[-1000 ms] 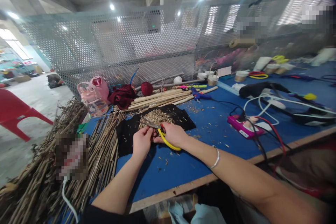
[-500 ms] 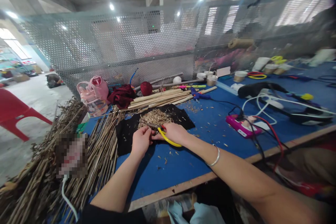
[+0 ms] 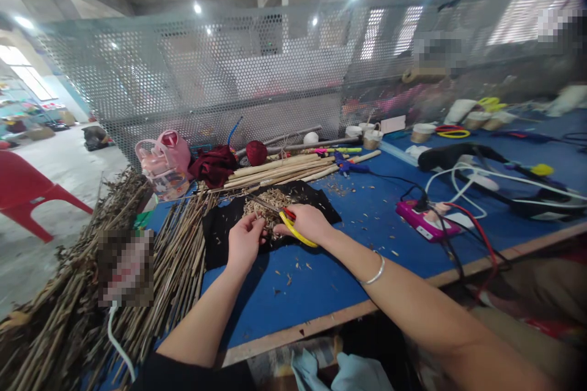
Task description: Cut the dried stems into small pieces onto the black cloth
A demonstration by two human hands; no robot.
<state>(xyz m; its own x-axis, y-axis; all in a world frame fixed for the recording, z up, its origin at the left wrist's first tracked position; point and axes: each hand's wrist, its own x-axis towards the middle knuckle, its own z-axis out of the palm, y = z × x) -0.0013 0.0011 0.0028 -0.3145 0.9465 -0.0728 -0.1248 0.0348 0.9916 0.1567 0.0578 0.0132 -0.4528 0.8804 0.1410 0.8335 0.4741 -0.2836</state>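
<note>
Yellow-handled scissors point(image 3: 300, 236) are in my right hand point(image 3: 308, 224), its fingers wrapped round the handles and the blades pointing up and left over a pile of short cut stem pieces point(image 3: 274, 197). Just left of them, my left hand point(image 3: 245, 241) is pinched closed; whatever lies between its fingertips is too small to name. The pile rests on a black cloth point(image 3: 217, 238) on the blue table point(image 3: 261, 311). Long dry stems point(image 3: 177, 250) lie left of the cloth.
Pale peeled sticks point(image 3: 279, 171), a dark red cloth point(image 3: 214, 166) and a pink bag point(image 3: 165, 165) stand behind. To the right are a blue glue gun point(image 3: 349, 165), a magenta power strip point(image 3: 426, 220), cables and cups. A perforated metal screen point(image 3: 220, 79) closes the back.
My right hand has lifted slightly with the scissors, whose blades have moved up and away from my left fingertips. My left hand has shifted slightly left and down.
</note>
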